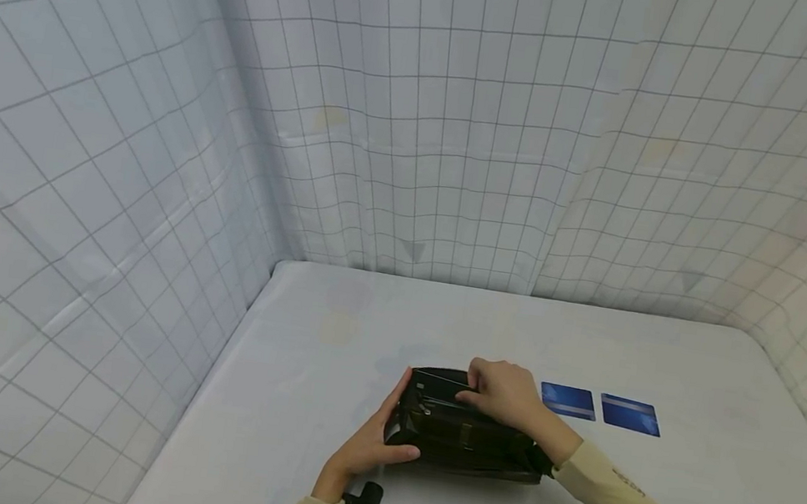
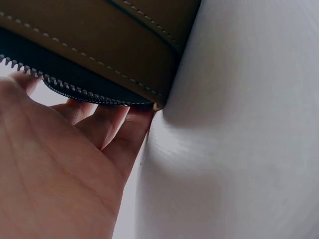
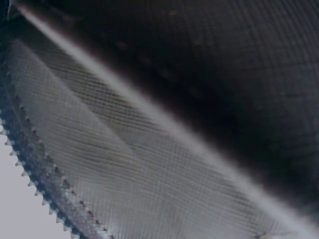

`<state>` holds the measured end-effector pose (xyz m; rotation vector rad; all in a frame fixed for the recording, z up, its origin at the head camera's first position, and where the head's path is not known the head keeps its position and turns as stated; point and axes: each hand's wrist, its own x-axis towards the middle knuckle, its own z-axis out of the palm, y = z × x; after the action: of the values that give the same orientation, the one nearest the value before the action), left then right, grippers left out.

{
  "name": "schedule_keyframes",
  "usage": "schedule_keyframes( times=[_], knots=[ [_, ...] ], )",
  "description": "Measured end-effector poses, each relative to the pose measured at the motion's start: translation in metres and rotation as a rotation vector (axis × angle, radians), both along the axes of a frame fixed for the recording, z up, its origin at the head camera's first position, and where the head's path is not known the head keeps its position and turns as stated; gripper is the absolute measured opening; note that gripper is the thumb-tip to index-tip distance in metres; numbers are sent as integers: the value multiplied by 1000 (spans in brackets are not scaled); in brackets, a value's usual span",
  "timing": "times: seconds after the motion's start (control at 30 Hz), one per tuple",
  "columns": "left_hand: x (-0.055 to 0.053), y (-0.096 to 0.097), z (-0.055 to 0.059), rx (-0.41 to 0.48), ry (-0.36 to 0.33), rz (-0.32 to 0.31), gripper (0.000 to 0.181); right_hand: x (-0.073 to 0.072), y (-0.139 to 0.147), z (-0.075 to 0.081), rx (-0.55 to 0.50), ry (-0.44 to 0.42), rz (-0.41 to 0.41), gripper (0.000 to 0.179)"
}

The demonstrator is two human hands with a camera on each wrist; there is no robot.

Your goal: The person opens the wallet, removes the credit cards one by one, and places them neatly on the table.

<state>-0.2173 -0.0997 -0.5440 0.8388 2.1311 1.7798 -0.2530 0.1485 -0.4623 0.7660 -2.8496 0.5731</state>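
Observation:
A dark brown zip-around wallet [image 1: 464,438] stands unzipped on the white table, its opening upward. My left hand [image 1: 371,441] grips its left end, thumb along the near side and fingers reaching to the far corner. In the left wrist view, fingertips [image 2: 127,119] of that hand touch the wallet beside the metal zipper teeth [image 2: 65,84]. My right hand [image 1: 503,392] pinches the wallet at the top opening with curled fingers, the thumb inside. The right wrist view looks closely into the grey lining [image 3: 114,149], where the fingertips are hidden.
Two blue cards, a nearer one [image 1: 567,401] and a farther one [image 1: 630,414], lie side by side to the right of the wallet. A black wrist device [image 1: 364,499] sits on my left wrist. White gridded curtains [image 1: 464,125] surround the table [image 1: 333,336] at back and sides.

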Motion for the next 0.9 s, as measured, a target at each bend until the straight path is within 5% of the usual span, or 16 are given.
schedule_keyframes(
  times=[0.6, 0.9],
  knots=[
    [1, 1, 1, -3, -4, 5, 98, -1, 2, -2, -51, -28, -29, 23],
    [14, 2, 31, -13, -18, -15, 98, -2, 4, -3, -92, -29, -34, 20]
  ],
)
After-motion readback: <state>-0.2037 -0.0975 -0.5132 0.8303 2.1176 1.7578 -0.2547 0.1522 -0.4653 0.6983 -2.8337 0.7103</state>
